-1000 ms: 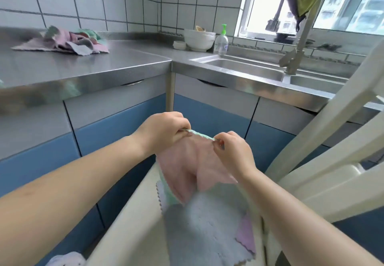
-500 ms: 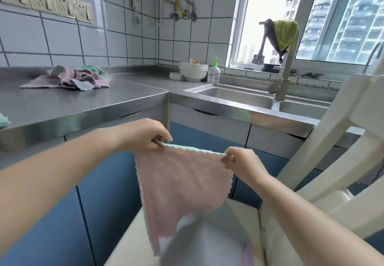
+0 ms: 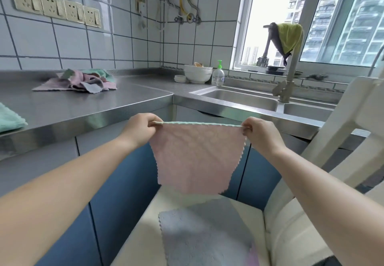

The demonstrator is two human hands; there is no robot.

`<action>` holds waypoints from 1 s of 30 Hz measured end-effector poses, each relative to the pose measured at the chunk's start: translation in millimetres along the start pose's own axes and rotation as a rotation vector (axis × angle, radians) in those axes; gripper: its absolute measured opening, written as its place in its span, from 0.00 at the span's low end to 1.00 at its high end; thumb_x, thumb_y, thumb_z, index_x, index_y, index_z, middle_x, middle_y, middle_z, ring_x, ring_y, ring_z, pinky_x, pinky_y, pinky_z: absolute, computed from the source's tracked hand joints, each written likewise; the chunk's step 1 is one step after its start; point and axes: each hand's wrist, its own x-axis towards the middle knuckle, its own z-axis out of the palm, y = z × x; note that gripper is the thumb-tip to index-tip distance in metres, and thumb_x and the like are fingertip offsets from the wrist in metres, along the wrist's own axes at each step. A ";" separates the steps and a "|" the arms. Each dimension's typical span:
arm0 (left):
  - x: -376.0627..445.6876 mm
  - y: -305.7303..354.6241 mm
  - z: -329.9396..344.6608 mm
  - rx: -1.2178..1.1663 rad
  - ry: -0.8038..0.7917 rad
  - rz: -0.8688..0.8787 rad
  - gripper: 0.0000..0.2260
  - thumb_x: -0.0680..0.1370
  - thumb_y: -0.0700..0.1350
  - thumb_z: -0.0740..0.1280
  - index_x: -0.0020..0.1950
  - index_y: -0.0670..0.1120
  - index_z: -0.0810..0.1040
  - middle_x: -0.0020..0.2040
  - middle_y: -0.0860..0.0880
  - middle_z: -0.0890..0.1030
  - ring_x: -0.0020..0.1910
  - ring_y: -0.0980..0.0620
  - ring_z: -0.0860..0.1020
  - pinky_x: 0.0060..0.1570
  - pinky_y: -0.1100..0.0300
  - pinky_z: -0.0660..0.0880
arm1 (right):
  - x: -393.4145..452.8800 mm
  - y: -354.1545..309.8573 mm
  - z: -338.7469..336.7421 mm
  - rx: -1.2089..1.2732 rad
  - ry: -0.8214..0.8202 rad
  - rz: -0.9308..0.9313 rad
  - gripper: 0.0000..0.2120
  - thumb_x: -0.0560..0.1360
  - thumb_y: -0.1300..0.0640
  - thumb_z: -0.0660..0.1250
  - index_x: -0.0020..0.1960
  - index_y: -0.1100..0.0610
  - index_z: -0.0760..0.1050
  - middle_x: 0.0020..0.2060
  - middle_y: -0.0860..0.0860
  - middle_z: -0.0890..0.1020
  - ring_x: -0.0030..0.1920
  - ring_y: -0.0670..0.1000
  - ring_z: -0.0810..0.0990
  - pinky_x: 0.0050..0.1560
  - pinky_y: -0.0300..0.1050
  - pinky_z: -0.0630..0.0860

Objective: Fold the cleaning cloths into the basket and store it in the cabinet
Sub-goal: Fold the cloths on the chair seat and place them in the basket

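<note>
A pink cleaning cloth point(image 3: 195, 157) with a green back hangs flat in front of me, stretched by its top corners. My left hand point(image 3: 141, 127) pinches the top left corner and my right hand point(image 3: 259, 131) pinches the top right corner. Below it a grey cloth point(image 3: 205, 234) lies spread on the white chair seat point(image 3: 143, 234). A heap of loose cloths point(image 3: 81, 81) lies on the steel counter point(image 3: 83, 103) at the left. No basket is in view. Blue cabinet doors point(image 3: 124, 182) run under the counter.
A green cloth point(image 3: 8, 118) lies at the counter's left edge. The sink point(image 3: 245, 97) with its tap point(image 3: 284, 74) is at the right, with a white bowl point(image 3: 197, 74) and soap bottle point(image 3: 217, 74) behind. The white chair back point(image 3: 342, 141) rises at the right.
Both hands have lifted the pink cloth off the chair and drawn apart, so it now hangs spread out. The view has tilted upward.
</note>
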 end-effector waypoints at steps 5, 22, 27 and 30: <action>-36.1 -4.2 -0.3 -0.261 0.072 -0.031 0.18 0.75 0.33 0.63 0.40 0.56 0.78 0.40 0.57 0.82 0.42 0.61 0.78 0.46 0.61 0.74 | -34.3 1.8 -5.3 0.192 -0.005 0.057 0.06 0.75 0.60 0.66 0.47 0.54 0.81 0.42 0.49 0.83 0.46 0.51 0.80 0.46 0.42 0.70; -279.0 -74.8 57.8 -0.442 -0.302 -0.491 0.11 0.76 0.35 0.67 0.44 0.51 0.83 0.43 0.57 0.84 0.44 0.62 0.80 0.44 0.67 0.72 | -291.2 60.2 92.2 0.730 -0.325 0.535 0.03 0.75 0.61 0.68 0.42 0.56 0.79 0.39 0.49 0.82 0.43 0.49 0.79 0.42 0.37 0.70; -277.8 -88.7 83.7 -0.445 -0.224 -0.613 0.06 0.78 0.44 0.66 0.46 0.54 0.81 0.45 0.56 0.82 0.47 0.60 0.78 0.43 0.67 0.71 | -289.9 58.3 121.1 0.875 -0.156 0.795 0.03 0.75 0.59 0.68 0.45 0.59 0.79 0.40 0.53 0.81 0.42 0.52 0.77 0.43 0.46 0.72; -267.7 -105.2 102.8 -0.422 -0.212 -0.674 0.10 0.77 0.51 0.66 0.54 0.49 0.80 0.51 0.55 0.81 0.51 0.55 0.77 0.52 0.58 0.74 | -269.1 55.4 136.7 0.817 -0.131 0.818 0.03 0.76 0.59 0.67 0.45 0.57 0.78 0.41 0.52 0.80 0.43 0.51 0.76 0.44 0.47 0.73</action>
